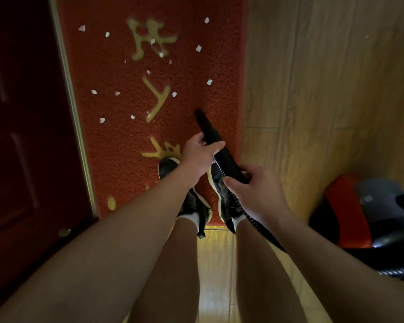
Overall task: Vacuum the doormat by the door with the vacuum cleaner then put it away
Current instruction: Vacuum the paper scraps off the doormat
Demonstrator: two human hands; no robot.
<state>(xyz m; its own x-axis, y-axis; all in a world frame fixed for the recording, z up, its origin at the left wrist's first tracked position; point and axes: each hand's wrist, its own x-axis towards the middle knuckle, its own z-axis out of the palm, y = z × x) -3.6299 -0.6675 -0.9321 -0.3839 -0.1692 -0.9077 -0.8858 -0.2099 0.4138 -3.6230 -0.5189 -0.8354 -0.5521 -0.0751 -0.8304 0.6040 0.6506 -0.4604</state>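
Note:
A red doormat (117, 141) with yellow characters lies along the door, strewn with several white paper scraps (198, 48). My left hand (200, 155) grips the black vacuum nozzle (204, 123) near its base, the tip pointing down at the mat's right half. My right hand (257, 194) holds the ribbed black hose (226, 163) just behind it. The hose runs back under my right arm to the red and grey vacuum cleaner (369, 210) on the floor at the right.
A dark red door (21, 136) with a pale frame strip (72, 106) borders the mat on the left. My feet in black shoes (173, 169) stand on the mat's near end. Wood-look floor tiles (324, 89) spread to the right.

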